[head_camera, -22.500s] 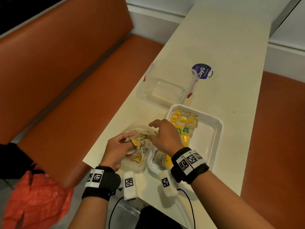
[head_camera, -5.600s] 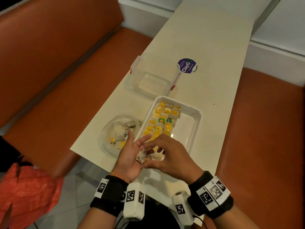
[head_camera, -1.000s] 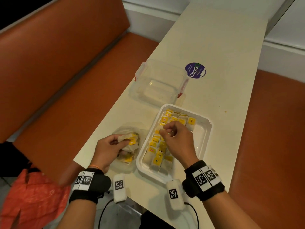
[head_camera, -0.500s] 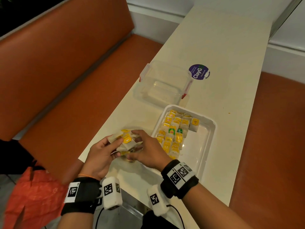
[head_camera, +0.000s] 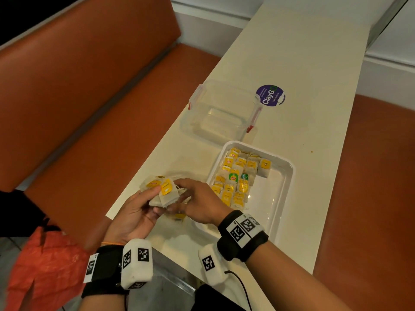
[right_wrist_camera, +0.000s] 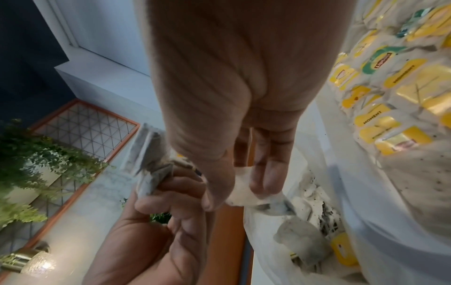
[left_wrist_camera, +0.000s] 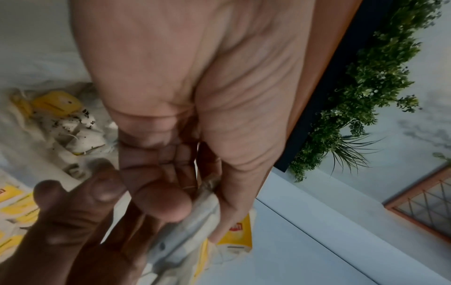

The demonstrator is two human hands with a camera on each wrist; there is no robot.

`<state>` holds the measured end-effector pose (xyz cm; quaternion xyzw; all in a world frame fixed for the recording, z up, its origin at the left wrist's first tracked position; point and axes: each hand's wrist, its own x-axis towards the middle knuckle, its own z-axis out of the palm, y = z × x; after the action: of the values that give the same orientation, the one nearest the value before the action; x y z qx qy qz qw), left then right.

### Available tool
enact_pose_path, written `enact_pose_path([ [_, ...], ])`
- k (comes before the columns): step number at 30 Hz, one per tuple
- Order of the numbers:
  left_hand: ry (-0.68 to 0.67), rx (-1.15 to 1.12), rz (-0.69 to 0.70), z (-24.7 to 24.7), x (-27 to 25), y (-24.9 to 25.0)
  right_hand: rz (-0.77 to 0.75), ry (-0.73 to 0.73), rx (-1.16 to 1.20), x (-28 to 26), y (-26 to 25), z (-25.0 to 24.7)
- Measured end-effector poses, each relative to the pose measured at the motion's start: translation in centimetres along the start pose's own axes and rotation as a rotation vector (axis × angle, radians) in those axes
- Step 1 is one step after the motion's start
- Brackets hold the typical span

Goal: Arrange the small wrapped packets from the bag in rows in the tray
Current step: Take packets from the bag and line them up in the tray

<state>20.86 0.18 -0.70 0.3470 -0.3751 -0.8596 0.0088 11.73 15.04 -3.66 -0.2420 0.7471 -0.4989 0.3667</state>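
Hands meet at lower centre: left hand (head_camera: 134, 217) clutches a bunch of white paper packets with yellow tags (head_camera: 162, 191), right hand (head_camera: 202, 204) pinches one. Rows fill the white plastic tray (head_camera: 283, 189) on the cream surface (head_camera: 298, 70), right of centre.

A second ago the right hand (head_camera: 199, 202) was over the tray (head_camera: 284, 187), setting down a packet; it has since come back left of the tray to meet the left hand (head_camera: 134, 215). The left hand has lifted its bunch of packets (head_camera: 161, 190) up out of the bag (right_wrist_camera: 314, 217), and the right hand's fingers now pinch at that bunch.
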Motion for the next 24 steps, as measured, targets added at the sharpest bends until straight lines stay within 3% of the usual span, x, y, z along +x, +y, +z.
enact_pose_path([
  [7,0.027,-0.053,-0.017,0.0,-0.2,-0.2,-0.051,0.041,-0.199,0.3,0.3,-0.3],
  [10,0.019,-0.066,-0.019,-0.5,0.1,-0.4,-0.075,0.015,-0.169,0.8,0.9,0.4],
  [15,-0.06,-0.081,-0.021,-1.1,-0.2,0.2,0.044,-0.139,0.261,1.0,1.0,0.9],
  [18,-0.197,-0.099,0.037,-0.4,-1.1,1.2,0.115,-0.16,0.49,1.1,1.3,0.9],
  [21,-0.272,-0.079,0.062,0.0,-1.8,2.1,0.232,-0.17,0.938,0.9,1.5,0.7],
  [24,-0.434,-0.276,-0.015,0.8,-2.5,2.7,0.34,-0.167,1.147,1.1,1.5,1.0],
])
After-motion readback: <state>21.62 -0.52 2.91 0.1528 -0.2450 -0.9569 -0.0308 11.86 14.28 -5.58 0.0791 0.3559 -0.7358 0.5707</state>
